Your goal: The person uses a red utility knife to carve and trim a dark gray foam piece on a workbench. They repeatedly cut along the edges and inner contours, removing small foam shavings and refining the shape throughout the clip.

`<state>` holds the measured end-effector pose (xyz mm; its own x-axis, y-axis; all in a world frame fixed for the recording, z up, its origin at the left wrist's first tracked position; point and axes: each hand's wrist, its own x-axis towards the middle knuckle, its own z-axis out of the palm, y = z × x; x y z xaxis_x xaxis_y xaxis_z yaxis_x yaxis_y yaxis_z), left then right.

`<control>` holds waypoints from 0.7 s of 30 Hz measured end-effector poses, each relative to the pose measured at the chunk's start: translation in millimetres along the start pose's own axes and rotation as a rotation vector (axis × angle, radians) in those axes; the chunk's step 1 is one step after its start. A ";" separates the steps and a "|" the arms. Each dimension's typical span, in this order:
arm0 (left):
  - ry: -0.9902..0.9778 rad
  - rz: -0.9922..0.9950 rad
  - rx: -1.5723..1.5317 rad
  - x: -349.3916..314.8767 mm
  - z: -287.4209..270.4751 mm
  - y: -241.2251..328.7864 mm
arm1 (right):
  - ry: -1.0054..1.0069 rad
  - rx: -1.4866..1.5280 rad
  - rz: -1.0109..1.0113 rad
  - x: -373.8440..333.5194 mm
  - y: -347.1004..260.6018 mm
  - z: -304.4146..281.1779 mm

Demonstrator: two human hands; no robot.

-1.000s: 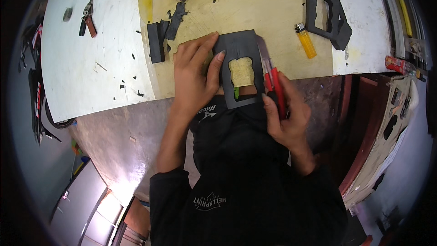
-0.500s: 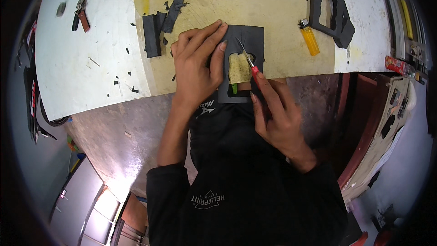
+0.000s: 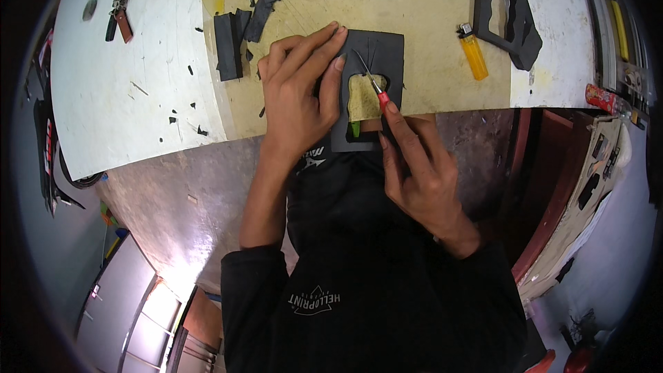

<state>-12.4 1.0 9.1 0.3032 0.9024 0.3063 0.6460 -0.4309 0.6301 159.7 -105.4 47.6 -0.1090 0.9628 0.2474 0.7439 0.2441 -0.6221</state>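
Fingers (image 3: 408, 141) on knife (image 3: 383, 98), slanting, pointing up-left

A workshop is being indicated by a scratched worktable (image 3: 435, 7), its surface being littered with dark offcuts (image 3: 227, 52) and occupied by a metal hand tool (image 3: 121, 17), while a red-handled blade (image 3: 384, 99) is being held over a dark panel (image 3: 389, 48).

There are two hands (image 3: 297, 93), one red-handled cutter (image 3: 384, 97), one dark sheet (image 3: 388, 48) between them, one yellow lighter (image 3: 474, 57) at right and one brown-handled tool (image 3: 122, 22) at left.
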 end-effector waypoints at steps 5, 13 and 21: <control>0.003 -0.001 -0.007 -0.2 0.4 0.5 | -0.009 -0.010 -0.004 -0.2 0.9 -0.9; 0.058 0.037 0.008 -1.0 5.7 -4.7 | -0.153 -0.045 0.167 6.2 -13.0 -12.2; 0.076 0.036 0.024 -0.4 6.4 -3.3 | -0.287 -0.119 0.179 5.2 -12.0 -10.0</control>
<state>-10.2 2.2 2.4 0.2725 0.8828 0.3825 0.6529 -0.4617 0.6005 156.8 -104.4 63.8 -0.1379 0.9866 -0.0871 0.8375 0.0693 -0.5420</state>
